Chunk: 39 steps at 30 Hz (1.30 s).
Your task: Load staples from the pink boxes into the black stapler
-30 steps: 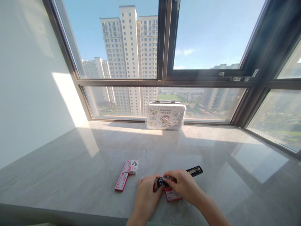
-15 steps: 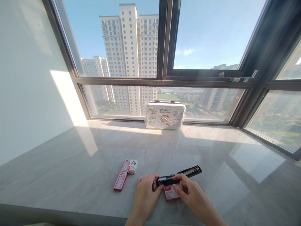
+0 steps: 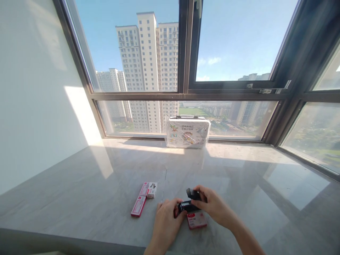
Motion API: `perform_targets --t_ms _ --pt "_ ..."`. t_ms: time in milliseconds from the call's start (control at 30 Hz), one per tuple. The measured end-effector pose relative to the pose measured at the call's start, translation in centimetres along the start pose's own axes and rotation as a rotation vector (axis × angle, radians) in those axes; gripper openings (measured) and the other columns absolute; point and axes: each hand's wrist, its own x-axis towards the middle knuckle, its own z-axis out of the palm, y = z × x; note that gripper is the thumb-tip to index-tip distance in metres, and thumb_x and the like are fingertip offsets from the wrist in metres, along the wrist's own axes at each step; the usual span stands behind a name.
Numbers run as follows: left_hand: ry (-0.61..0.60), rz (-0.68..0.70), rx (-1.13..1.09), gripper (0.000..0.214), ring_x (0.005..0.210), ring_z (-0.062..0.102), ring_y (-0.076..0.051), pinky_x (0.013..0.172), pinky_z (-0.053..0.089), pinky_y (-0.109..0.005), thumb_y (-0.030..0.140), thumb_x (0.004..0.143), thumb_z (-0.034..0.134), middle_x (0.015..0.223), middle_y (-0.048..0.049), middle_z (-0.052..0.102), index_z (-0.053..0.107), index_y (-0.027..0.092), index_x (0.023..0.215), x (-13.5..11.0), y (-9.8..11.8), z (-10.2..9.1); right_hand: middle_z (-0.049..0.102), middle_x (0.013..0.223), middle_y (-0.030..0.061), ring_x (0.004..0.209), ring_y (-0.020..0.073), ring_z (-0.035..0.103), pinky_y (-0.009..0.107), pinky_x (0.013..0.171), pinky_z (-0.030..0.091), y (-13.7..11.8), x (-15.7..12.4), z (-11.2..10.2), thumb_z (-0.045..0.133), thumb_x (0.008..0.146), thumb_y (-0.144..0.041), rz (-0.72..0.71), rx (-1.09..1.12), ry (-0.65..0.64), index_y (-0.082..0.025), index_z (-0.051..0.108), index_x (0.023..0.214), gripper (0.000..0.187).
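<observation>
On the white case (image 3: 188,132) I see blurry letters that look like TRAVEL, and two rows of Chinese writing I can't read. The pink box (image 3: 197,221) near me and the three little boxes (image 3: 138,206) have words too small for me.

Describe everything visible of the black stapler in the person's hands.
The black stapler is small and dark, with a glossy look; whether it is plastic or metal cannot be told. It is open: one part is raised at an angle above the lower part, where a pale, metallic-looking strip shows. The left hand grips its left end, and the right hand holds the raised part, hiding the rest. It lies just beyond the pink-and-white box; contact between them is unclear.
</observation>
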Motion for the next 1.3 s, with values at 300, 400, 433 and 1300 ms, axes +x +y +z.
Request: perform_targets --t_ms 300,400,433,1300 --pt "0.034 0.017 0.013 0.029 0.089 0.059 -0.023 0.082 0.035 -0.034 0.026 0.087 0.056 0.084 0.0006 0.066 0.063 0.026 0.115 -0.4 0.2 -0.1 0.061 0.067 -0.0038 0.062 0.0130 0.052 0.025 0.056 0.023 -1.8 0.1 -0.7 0.064 0.083 -0.034 -0.004 -0.353 -0.111 -0.024 0.074 0.094 0.018" --pt "0.030 0.104 -0.024 0.043 0.101 0.059 -0.023 0.091 0.038 -0.035 0.013 0.081 0.049 0.102 -0.0031 0.067 0.059 0.026 0.120 -0.9 1.3 -0.4 0.059 0.065 -0.0032 0.061 0.0140 0.051 0.025 0.057 0.026 -0.5 -0.3 -2.6 0.065 0.083 -0.044 0.054 -0.353 -0.006 -0.023 0.077 0.094 0.027" --pt "-0.007 0.162 -0.045 0.049 0.107 0.057 -0.023 0.094 0.039 -0.034 0.009 0.076 0.048 0.111 -0.0034 0.066 0.060 0.027 0.119 -1.0 1.8 -0.5 0.058 0.064 -0.0034 0.061 0.0141 0.050 0.025 0.057 0.026 0.2 -0.5 -3.0 0.066 0.081 -0.047 0.077 -0.340 0.026 -0.022 0.077 0.095 0.030" --pt "-0.243 0.300 -0.032 0.075 0.124 0.050 -0.027 0.109 0.039 -0.037 0.034 0.067 0.084 0.136 0.0000 0.060 0.057 0.038 0.137 -1.1 1.3 -2.1 0.071 0.112 0.0083 0.110 0.0286 0.062 0.041 0.103 0.046 1.5 -5.7 4.0 0.050 0.091 -0.068 0.116 0.461 0.083 -0.019 0.065 0.132 0.065"
